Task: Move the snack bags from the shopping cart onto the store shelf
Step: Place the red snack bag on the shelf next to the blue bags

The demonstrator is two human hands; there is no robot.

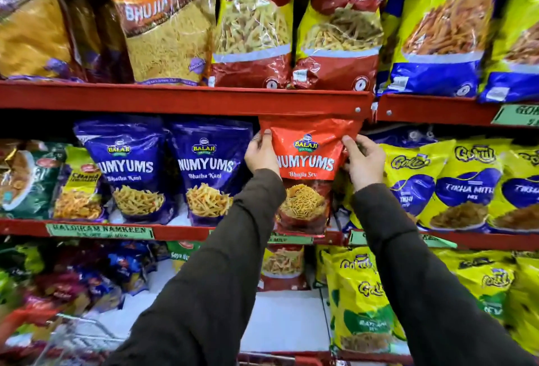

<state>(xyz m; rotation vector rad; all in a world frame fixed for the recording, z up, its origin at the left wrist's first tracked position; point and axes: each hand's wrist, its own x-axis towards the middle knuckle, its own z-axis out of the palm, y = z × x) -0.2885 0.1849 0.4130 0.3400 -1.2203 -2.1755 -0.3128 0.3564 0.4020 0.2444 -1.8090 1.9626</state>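
Red steel store shelves (186,100) fill the view, each tier packed with snack bags, and the middle shelf (180,231) is the one being stocked: along its front edge stand two blue Numyums Bhatha Kani pouches (172,173), then a gap, then yellow Gokul bags (466,184) toward the right end. Into that gap goes the red Numyums Bhujia Sev bag (306,173), held upright with its top just under the lip of the shelf above and its bottom at the middle shelf's front edge. The left hand (261,152) grips the bag's upper left edge, the right hand (364,161) pinches its upper right edge; both are closed on the bag. The wire shopping cart (84,333) shows blurred at the lower left corner, its load unclear. The step looks like placing, nearly complete. Next, I judge, the bag needs pushing back until its base sits fully on the shelf and it stands unaided, then both hands release and return to the cart
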